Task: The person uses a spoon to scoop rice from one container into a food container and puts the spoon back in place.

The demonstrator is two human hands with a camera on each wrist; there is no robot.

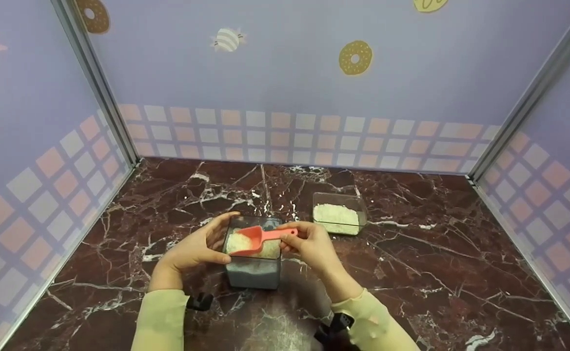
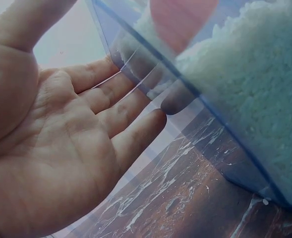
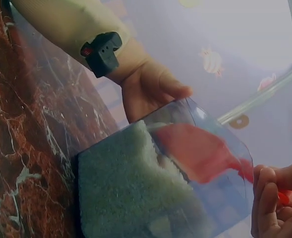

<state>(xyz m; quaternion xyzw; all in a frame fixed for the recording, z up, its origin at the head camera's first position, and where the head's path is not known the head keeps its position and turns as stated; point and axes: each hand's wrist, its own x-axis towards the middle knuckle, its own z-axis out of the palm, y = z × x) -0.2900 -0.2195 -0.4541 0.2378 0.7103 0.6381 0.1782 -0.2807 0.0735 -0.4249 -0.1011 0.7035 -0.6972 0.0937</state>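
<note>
Right now my right hand (image 1: 314, 246) pinches the coral plastic scoop (image 1: 258, 240) by its handle, bowl pointing left over the clear rice-filled box (image 1: 254, 258), apparently just above the grains, while my open left hand (image 1: 194, 248) steadies its far side.

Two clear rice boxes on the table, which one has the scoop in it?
The near box, steadied by the left hand; the red scoop sits inside. The far box stands untouched.

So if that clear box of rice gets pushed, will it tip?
Probably not: the clear box looks heavily filled with rice and sits flat. Its smooth walls may slip against the left hand, whose fingers lie flat.
</note>
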